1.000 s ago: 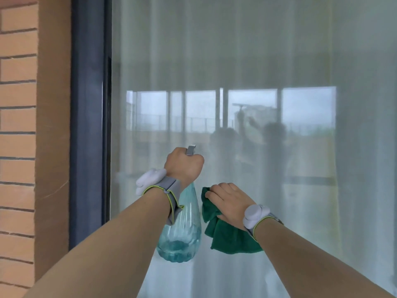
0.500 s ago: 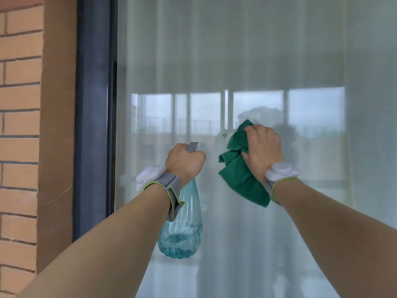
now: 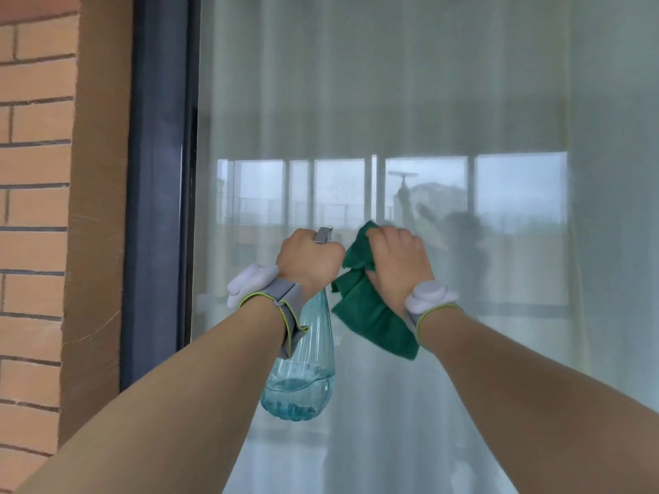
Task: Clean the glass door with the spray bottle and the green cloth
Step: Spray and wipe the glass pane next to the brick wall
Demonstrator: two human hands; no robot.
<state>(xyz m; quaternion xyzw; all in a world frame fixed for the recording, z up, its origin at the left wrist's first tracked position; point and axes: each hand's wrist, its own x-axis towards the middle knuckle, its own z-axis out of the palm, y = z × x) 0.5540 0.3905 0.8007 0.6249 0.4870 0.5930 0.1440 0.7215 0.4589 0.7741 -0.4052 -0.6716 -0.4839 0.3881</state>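
— Only one view, worn on the head, facing straight ahead at the glass door (image 3: 410, 101), close up.

— Tilted?

— Slightly downward; both forearms rising from the lower edge toward mid-frame. Wide-angle, with the dark door frame (image 3: 157, 190) and brick wall (image 3: 35, 172) down the left side. No second view, so no shared part.

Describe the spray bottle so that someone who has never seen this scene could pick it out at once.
Start at the glass door with its dark frame beside the brick wall. In front of the glass, the left hand grips the spray bottle by its head. It is the clear, ribbed, blue-tinted one hanging down with a little liquid at the bottom, unlike the green cloth beside it.
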